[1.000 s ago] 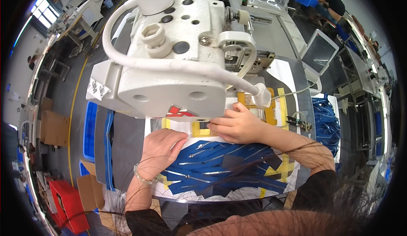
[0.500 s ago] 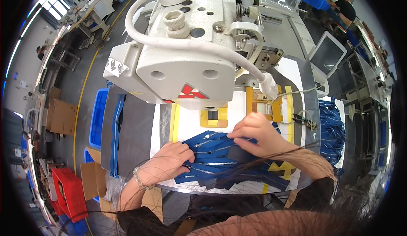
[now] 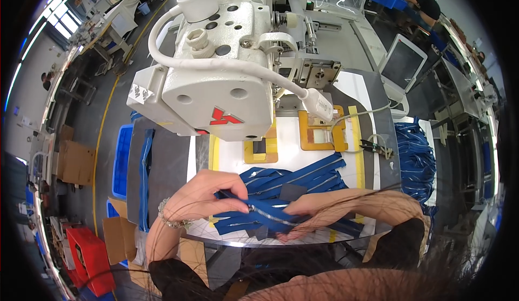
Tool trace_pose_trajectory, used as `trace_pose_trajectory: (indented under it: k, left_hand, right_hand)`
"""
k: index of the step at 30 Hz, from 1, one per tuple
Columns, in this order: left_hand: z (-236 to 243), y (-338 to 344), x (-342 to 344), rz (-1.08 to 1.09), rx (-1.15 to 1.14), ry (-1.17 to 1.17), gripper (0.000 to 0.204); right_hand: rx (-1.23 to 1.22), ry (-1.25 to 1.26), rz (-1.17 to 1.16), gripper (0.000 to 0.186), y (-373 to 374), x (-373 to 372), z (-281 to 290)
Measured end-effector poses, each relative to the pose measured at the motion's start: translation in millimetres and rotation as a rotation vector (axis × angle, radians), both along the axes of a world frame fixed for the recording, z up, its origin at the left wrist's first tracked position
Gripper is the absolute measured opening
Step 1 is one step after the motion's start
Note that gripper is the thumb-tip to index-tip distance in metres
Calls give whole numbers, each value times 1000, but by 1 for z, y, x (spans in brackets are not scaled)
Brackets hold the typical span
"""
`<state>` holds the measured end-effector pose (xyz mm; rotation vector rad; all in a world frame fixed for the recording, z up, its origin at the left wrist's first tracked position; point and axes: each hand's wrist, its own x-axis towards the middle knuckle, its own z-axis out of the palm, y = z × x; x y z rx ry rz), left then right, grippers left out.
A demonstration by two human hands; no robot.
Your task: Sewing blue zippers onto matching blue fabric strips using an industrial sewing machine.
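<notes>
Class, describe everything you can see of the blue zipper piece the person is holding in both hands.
The blue zipper piece is a strip of blue fabric tape with a silver-looking row of teeth down its middle. It lies nearly level, raised just above the pile of blue zippers at the near edge of the white table. The left hand pinches its left end; the right hand grips its right part, hiding that end.

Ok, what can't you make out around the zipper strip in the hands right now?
Head view only:
- Right hand: fingertips tucked under the blue zipper strip, grip unclear.
- Needle area: hidden beneath the white sewing machine head.
- Blue zipper pile: pieces overlap, count unclear.
- Left hand: pinches the strip; slider too small to see.
</notes>
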<state>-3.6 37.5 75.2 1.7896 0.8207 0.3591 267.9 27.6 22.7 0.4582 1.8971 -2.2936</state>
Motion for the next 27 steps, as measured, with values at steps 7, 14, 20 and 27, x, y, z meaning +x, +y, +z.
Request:
trace_pose_trajectory:
  k: [7,14,20,27]
  left_hand:
    - [-24,11,16,322,-195,-112,19]
    - [-62,15,54,300,634,212,14]
    - [-90,24,51,180,978,199,19]
    - [-79,27,45,251,1154,275,10]
  right_hand:
    - [-30,-301,-564,42,25,74,81]
    - [801,-288,-496,39,66,101,21]
    - [1466,-186,-586,41,58,35,-7]
    - [1474,-27,-457,44,70,11,-55]
